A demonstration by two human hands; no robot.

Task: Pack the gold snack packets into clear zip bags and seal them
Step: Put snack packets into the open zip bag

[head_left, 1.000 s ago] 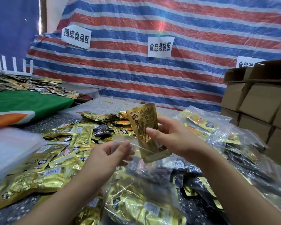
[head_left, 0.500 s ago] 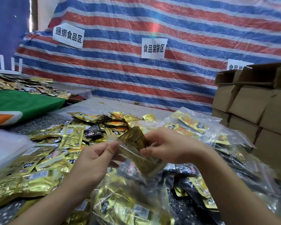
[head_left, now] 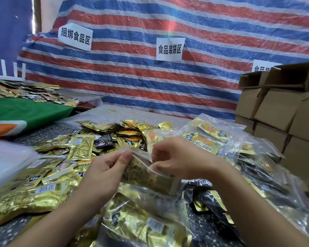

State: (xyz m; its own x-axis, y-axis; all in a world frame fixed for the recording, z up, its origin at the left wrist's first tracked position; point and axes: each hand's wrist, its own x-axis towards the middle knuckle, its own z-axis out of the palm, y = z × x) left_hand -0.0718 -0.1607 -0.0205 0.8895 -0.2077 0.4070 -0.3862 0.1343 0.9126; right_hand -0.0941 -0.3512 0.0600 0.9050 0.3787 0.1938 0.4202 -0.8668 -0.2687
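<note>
A clear zip bag point(head_left: 141, 154) is held up between both hands above the table, with a gold snack packet point(head_left: 148, 177) inside it, lying slantwise. My left hand point(head_left: 103, 173) pinches the bag's top edge at the left between thumb and forefinger. My right hand point(head_left: 178, 157) pinches the same top edge at the right, fingers curled. Loose gold snack packets point(head_left: 80, 148) lie heaped on the table to the left and behind. Filled clear bags point(head_left: 209, 138) of gold packets lie to the right, and another filled bag point(head_left: 137, 221) lies below my hands.
A stack of cardboard boxes point(head_left: 282, 111) stands at the right. A pile of white empty bags point(head_left: 5, 157) sits at the left edge. A green cloth point(head_left: 25, 113) with more packets covers a table at the far left. A striped tarp point(head_left: 168, 86) hangs behind.
The gold packet, held upright above the bag by my right hand a second ago, has slid down fully into the bag. Both hands now pinch the bag's top edge.
</note>
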